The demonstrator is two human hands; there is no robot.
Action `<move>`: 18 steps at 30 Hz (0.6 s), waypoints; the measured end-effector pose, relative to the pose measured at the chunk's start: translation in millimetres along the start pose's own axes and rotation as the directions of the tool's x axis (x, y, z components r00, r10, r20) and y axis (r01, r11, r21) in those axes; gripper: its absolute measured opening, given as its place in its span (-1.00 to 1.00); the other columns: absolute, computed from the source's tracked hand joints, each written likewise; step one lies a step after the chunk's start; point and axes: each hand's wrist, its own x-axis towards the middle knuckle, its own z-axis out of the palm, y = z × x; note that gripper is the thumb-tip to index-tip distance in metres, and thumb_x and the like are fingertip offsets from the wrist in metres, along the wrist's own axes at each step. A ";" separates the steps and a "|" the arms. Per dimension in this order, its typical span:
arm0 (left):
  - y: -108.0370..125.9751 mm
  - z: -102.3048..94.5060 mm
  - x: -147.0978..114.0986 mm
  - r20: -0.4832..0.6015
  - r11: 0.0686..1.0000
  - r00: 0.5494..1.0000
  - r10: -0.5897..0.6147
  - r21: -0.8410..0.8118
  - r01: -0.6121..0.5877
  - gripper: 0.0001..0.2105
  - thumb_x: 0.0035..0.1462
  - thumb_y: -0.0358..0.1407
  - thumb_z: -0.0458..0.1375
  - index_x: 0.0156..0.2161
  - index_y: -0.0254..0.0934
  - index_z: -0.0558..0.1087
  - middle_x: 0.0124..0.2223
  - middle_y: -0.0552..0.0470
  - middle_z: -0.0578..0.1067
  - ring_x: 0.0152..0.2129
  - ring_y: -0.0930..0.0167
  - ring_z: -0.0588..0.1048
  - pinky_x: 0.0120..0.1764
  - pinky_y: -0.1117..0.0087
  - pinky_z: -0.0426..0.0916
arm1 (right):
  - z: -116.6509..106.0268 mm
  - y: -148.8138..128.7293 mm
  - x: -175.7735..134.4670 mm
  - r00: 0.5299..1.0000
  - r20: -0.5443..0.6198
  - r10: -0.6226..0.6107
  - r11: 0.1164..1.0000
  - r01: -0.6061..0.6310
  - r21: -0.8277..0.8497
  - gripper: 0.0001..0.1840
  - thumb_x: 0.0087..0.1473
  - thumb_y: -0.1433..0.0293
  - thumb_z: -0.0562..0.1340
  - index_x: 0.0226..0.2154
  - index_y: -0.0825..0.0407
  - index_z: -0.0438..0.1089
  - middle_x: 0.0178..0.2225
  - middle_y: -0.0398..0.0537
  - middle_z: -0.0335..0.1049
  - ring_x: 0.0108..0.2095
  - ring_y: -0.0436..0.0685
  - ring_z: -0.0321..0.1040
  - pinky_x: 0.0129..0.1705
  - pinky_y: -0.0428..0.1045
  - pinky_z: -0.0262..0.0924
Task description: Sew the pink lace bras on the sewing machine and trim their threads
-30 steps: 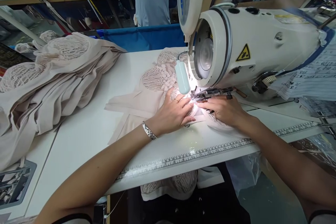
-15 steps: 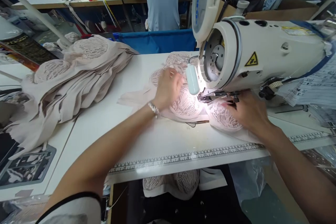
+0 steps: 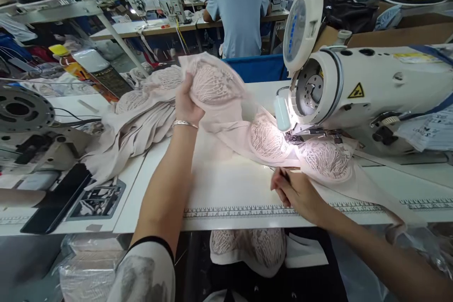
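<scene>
My left hand [image 3: 188, 100] is raised at the left of the machine, closed on a pale pink lace bra [image 3: 215, 80]. Its band hangs down toward another lace bra [image 3: 323, 159], which lies under the needle area of the white sewing machine [image 3: 378, 80]; whether the two are joined I cannot tell. Just below the lit presser foot [image 3: 293, 137], my right hand [image 3: 295, 193] is low over the table with its fingers curled together. Something small and dark shows between those fingers, too hidden to name. A thin brownish object [image 3: 292, 168] lies beside the fingertips.
A heap of similar pink bras [image 3: 141, 122] lies at the left. Another lace bra [image 3: 247, 247] rests on my lap. A ruler strip [image 3: 240, 211] runs along the table's front edge. A second machine [image 3: 31, 132] stands far left; a person in blue [image 3: 239, 14] sits ahead.
My left hand has moved left and up from beside the needle, lifting a bra. My right hand has left the cup right of the needle and come down toward the table front. The view has shifted.
</scene>
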 end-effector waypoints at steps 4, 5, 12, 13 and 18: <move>22.0 -16.4 -15.1 0.097 0.996 0.993 0.063 -0.063 -0.057 -0.46 0.48 -0.10 -0.33 0.08 -0.19 0.49 0.15 0.07 0.54 0.35 0.31 0.22 0.38 0.21 0.12 | 22.7 -13.8 61.6 0.950 0.251 0.184 0.714 -0.305 0.630 -0.42 0.35 -0.04 0.03 -0.51 0.02 0.26 -0.70 -0.37 -0.12 -0.70 -0.10 -0.33 -0.70 -0.15 -0.29; 23.1 -19.0 -16.8 0.113 0.997 0.992 0.060 -0.058 -0.053 -0.42 0.48 -0.09 -0.37 0.08 -0.18 0.49 0.16 0.08 0.54 0.36 0.31 0.21 0.38 0.20 0.11 | 25.9 -18.9 77.1 0.939 0.272 0.209 0.592 -0.343 0.729 -0.44 0.40 0.06 -0.01 -0.52 0.04 0.26 -0.68 -0.35 -0.10 -0.69 -0.10 -0.31 -0.70 -0.16 -0.27; 21.2 -23.9 -16.9 0.093 0.997 0.994 0.054 0.047 -0.058 -0.42 0.44 -0.01 -0.30 0.11 -0.22 0.49 0.17 -0.06 0.53 0.38 0.23 0.19 0.37 0.17 0.15 | 37.9 -42.9 135.7 0.970 0.039 0.242 0.274 -0.106 0.956 -0.55 0.43 0.36 -0.12 -0.49 0.02 0.18 -0.64 -0.32 -0.11 -0.68 -0.07 -0.21 -0.70 -0.21 -0.14; 21.8 -23.8 -16.8 0.085 0.997 0.995 0.055 0.055 -0.060 -0.43 0.44 -0.02 -0.29 0.12 -0.23 0.48 0.16 -0.07 0.55 0.38 0.23 0.18 0.37 0.16 0.15 | 38.3 -43.8 138.8 0.970 0.020 0.244 0.265 -0.087 0.960 -0.55 0.44 0.35 -0.13 -0.49 0.01 0.17 -0.65 -0.32 -0.11 -0.68 -0.07 -0.21 -0.71 -0.21 -0.15; 21.8 -24.6 -17.8 0.083 1.000 0.996 0.025 0.015 -0.027 -0.43 0.45 -0.02 -0.29 0.14 -0.24 0.46 0.23 -0.07 0.48 0.37 0.24 0.21 0.36 0.18 0.16 | 34.5 -43.7 151.2 0.960 -0.082 0.267 0.306 -0.004 0.952 -0.54 0.44 0.35 -0.10 -0.51 0.00 0.14 -0.66 -0.33 -0.15 -0.69 -0.07 -0.22 -0.72 -0.21 -0.17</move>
